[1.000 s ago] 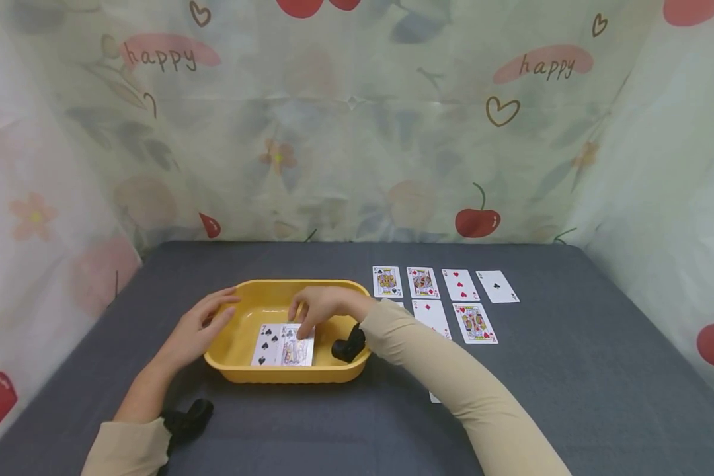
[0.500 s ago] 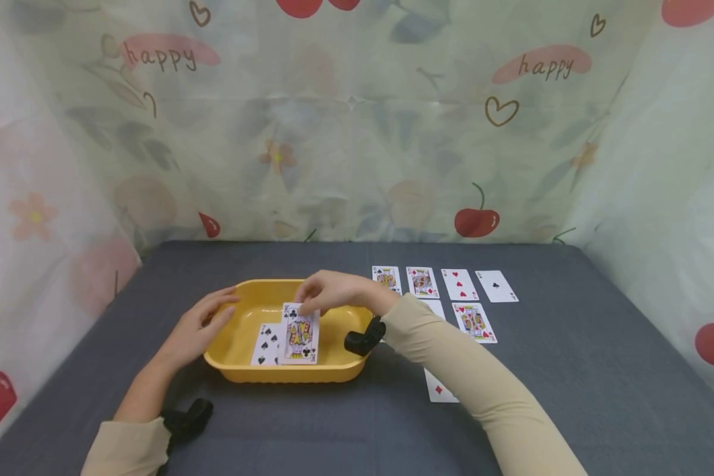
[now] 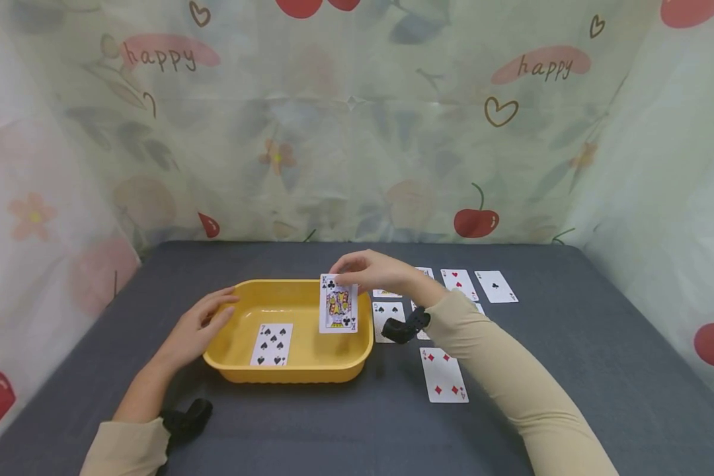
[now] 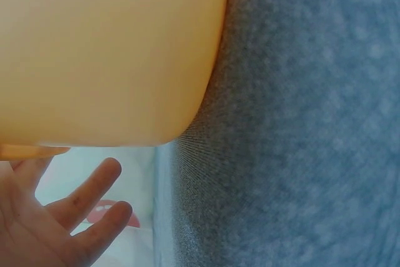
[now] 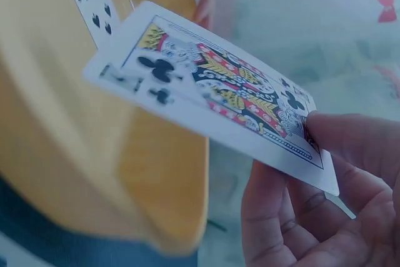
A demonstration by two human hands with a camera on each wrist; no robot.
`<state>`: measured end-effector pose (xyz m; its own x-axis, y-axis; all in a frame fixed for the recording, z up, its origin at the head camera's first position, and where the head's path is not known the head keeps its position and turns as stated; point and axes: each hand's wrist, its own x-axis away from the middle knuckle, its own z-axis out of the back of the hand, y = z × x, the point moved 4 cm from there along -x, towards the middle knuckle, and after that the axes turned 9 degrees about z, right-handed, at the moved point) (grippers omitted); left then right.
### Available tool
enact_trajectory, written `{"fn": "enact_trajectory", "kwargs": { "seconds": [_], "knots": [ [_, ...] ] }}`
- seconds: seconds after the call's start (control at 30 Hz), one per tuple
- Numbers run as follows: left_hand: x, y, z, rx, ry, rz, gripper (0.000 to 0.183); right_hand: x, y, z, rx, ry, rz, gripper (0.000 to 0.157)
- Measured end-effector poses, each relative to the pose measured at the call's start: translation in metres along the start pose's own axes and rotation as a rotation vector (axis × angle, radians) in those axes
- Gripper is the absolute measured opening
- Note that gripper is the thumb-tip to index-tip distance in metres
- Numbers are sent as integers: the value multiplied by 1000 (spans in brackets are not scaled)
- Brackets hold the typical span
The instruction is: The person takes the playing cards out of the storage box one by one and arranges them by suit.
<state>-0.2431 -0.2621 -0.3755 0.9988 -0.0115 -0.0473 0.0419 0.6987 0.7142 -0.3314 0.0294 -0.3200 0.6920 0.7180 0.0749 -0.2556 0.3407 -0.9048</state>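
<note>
My right hand (image 3: pixel 373 270) pinches the king of clubs playing card (image 3: pixel 338 305) by its top edge, above the right end of a yellow tray (image 3: pixel 288 375). In the right wrist view the thumb lies on the face of that king (image 5: pixel 231 85), with fingers behind it. A seven of spades (image 3: pixel 272 344) lies face up on the tray's floor. At the tray's left rim rests my left hand (image 3: pixel 193 328). Its fingers look spread and fairly straight beside the tray's outer wall (image 4: pixel 112 60) in the left wrist view.
Face-up cards lie in rows right of the tray, among them a three of hearts (image 3: pixel 459 285), an ace of clubs (image 3: pixel 496 287), a five of spades (image 3: pixel 387 314) and a four of diamonds (image 3: pixel 443 375). My right arm partly covers others. A printed curtain (image 3: pixel 351 132) hangs behind the table.
My right hand has lifted the king of clubs off the tray's floor and carried it up and to the right. The seven of spades now shows fully. My left hand has stayed put.
</note>
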Motion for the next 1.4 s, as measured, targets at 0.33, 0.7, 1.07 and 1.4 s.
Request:
{"fn": "enact_trajectory", "kwargs": {
  "seconds": [0.33, 0.7, 1.07, 1.4],
  "knots": [
    [0, 0, 0, -4, -6, 15, 44, 34, 12, 36, -33, 157, -35, 32],
    [0, -1, -1, -10, 5, 6, 43, 82, 43, 74, -49, 264, -46, 38],
    [0, -1, 0, -15, 1, 25, 45, 132, 80, 105, -35, 399, -121, 43],
    [0, 0, 0, -10, 1, 21, 43, 170, 112, 129, 11, 493, -131, 46]
  ]
}}
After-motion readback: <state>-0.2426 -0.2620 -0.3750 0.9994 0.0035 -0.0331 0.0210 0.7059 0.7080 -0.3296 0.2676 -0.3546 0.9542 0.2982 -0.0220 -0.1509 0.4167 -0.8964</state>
